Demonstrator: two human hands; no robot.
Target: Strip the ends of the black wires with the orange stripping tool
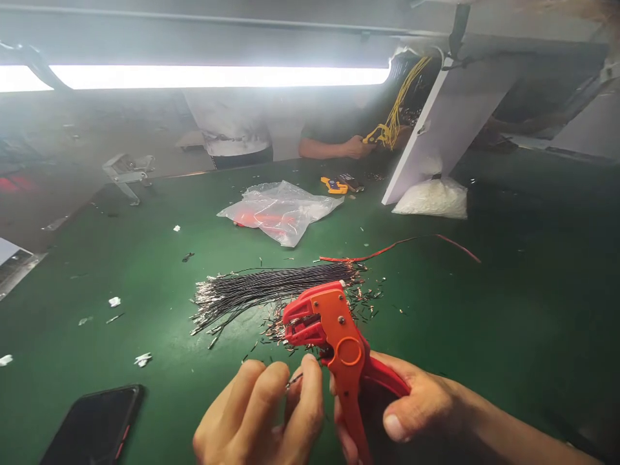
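From my head camera, I have one black wire (295,379) pinched between the fingers of my left hand (256,416), its visible length just beside the lower part of the wire stripper (349,374). My right hand (426,395) has its fingers wrapped around the tool's handles; the tool's red front jaws show a gap, with nothing visible between them.

Beyond the tool, on the green bench (508,310), lies the bundle of black wires (276,284), side by side, pale tips at its left end. Black-and-copper clippings (276,330) are scattered near its right end and behind the stripper, so I judge a good deal of trimming is done. The wire in my fingers looks mid-step to me; whether its end is bare I can't tell, as my own fingers cover it. Nor can I tell how many in the bundle are finished at both ends. A single red wire (402,241) lies behind the bundle, apart from my hands.
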